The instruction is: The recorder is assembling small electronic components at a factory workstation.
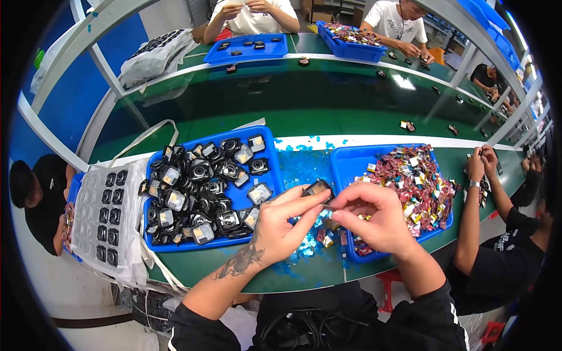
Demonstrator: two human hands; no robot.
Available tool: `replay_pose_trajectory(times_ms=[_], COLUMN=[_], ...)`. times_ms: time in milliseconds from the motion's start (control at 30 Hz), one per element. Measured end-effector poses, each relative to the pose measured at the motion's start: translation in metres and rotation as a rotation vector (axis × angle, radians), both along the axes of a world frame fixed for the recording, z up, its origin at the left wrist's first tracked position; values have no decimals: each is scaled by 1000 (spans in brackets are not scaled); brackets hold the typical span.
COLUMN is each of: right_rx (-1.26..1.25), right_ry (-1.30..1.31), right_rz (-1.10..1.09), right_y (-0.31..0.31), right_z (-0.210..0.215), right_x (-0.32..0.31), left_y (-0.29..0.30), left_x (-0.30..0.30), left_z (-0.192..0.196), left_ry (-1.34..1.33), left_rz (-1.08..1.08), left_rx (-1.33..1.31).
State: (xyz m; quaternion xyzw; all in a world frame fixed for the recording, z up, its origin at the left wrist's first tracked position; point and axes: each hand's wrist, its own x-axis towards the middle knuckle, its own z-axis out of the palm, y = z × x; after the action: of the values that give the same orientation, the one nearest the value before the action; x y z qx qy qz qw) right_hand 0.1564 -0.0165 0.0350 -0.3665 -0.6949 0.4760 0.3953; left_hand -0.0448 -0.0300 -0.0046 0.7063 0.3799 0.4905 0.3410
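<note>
My left hand (280, 227) grips a small black plastic housing (318, 188) with a clear window, tilted up between thumb and fingers. Close against it, my right hand (377, 213) is closed in a pinch at the housing's lower edge. Whatever its fingertips hold is too small and too hidden to name. To the left, a blue tray (270, 143) is heaped with similar black housings (201, 170). On the right, another blue tray (350, 157) carries a pile of small reddish circuit boards (407, 184) with white and yellow parts. Blue film scraps (301, 167) litter the green bench between the trays.
Black housings sit in rows in a white blister tray (96, 202) at the far left. Beyond a white rail, a green conveyor belt (246, 99) carries scattered small parts. Co-workers sit across the belt and at both sides; one's forearm (468, 234) is beside the right tray.
</note>
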Motion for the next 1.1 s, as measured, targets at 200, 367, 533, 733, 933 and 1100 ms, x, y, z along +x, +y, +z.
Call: replay_pose_trajectory(times_ms=[200, 367, 533, 733, 933, 1100], right_rx=[-152, -435, -437, -73, 25, 58], right_ry=[98, 156, 222, 11, -59, -32], right_rz=[-84, 72, 89, -135, -212, -249], right_y=[6, 10, 8, -3, 2, 1], right_z=[2, 7, -6, -9, -14, -18], right_x=[-1, 5, 8, -8, -12, -13], left_y=[0, 0, -3, -4, -2, -3], left_x=[3, 2, 5, 10, 12, 12], left_z=[12, 3, 0, -4, -2, -4], left_ry=[8, 65, -101, -436, -471, -501], left_rz=[55, 62, -5, -153, -168, -150], left_rx=[108, 218, -135, -614, -455, -459])
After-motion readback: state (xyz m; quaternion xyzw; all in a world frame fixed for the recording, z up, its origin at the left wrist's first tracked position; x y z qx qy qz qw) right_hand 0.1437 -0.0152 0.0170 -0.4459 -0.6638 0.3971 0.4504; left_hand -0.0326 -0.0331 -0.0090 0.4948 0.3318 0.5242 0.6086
